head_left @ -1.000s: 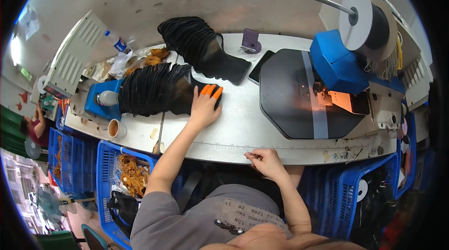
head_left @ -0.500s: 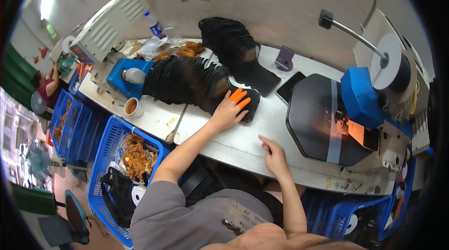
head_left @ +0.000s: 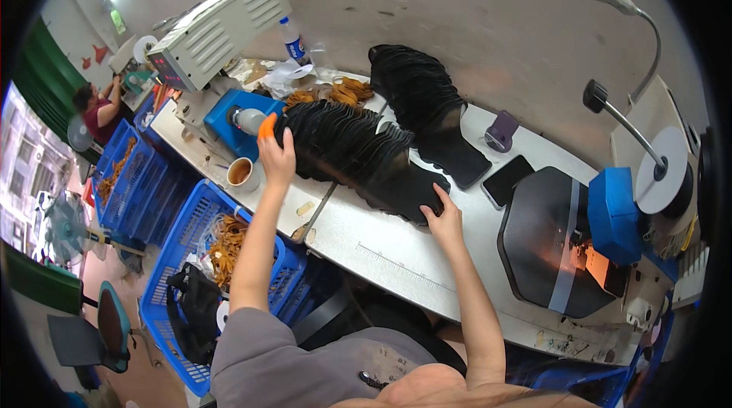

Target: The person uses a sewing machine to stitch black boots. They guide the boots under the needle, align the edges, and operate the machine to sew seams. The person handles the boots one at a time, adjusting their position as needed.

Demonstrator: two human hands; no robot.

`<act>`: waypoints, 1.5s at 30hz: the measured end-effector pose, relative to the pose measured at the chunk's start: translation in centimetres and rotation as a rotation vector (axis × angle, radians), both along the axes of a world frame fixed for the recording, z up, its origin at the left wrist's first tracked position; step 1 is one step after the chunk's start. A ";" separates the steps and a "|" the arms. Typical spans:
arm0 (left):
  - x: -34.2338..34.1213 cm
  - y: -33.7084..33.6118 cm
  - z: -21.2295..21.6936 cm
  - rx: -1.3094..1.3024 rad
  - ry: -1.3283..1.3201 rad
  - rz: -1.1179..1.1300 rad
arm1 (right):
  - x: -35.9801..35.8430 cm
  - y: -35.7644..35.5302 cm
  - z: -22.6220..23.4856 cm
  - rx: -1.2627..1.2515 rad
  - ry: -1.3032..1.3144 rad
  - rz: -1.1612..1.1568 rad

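Note:
A fanned stack of black, flat, soft-looking pieces (head_left: 343,145) lies along the white worktable. My left hand (head_left: 277,156), with orange covers on some fingers, is at the stack's left end, its thumb apart from the fingers. At the opposite end, my right hand (head_left: 447,223) meets the edge of the black pieces, thumb and forefinger spread; its other fingers are partly hidden. A second fanned stack of black pieces (head_left: 415,84) lies just behind, toward the wall.
A paper cup of brown liquid (head_left: 240,172) stands close to my left forearm. A blue-covered machine (head_left: 229,114) is at left. On the right are a phone (head_left: 508,181), a purple holder (head_left: 501,131) and a black machine table (head_left: 534,244). A blue basket (head_left: 171,286) stands below left.
My left hand has left the right end of the near stack and moved to its left end. My right hand has come up from the bare tabletop to the stack's right edge.

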State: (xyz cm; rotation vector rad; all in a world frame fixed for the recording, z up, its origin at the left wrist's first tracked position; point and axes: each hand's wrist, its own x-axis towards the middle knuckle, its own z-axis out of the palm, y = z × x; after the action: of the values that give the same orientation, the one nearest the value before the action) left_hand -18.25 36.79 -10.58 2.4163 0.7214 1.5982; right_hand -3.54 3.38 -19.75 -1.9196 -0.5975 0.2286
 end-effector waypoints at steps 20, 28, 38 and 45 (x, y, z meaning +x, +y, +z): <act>9.6 5.5 5.9 -0.442 0.821 -0.116 | -0.9 2.5 2.2 -0.090 0.316 0.088; 15.2 8.4 4.3 -0.436 0.658 -0.240 | -3.5 6.8 2.3 -0.034 0.244 0.052; 14.9 12.5 1.6 -0.526 0.127 -0.378 | -3.6 12.0 3.5 -0.058 0.163 0.013; 10.0 -2.4 6.7 0.136 0.147 -0.583 | -1.3 14.8 1.3 -0.118 0.043 0.061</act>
State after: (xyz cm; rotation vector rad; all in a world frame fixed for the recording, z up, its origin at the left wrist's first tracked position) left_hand -8.21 34.43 -3.85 2.5249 -0.0910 1.2712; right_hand -4.85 18.17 -18.47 -2.0069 -0.6258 0.3501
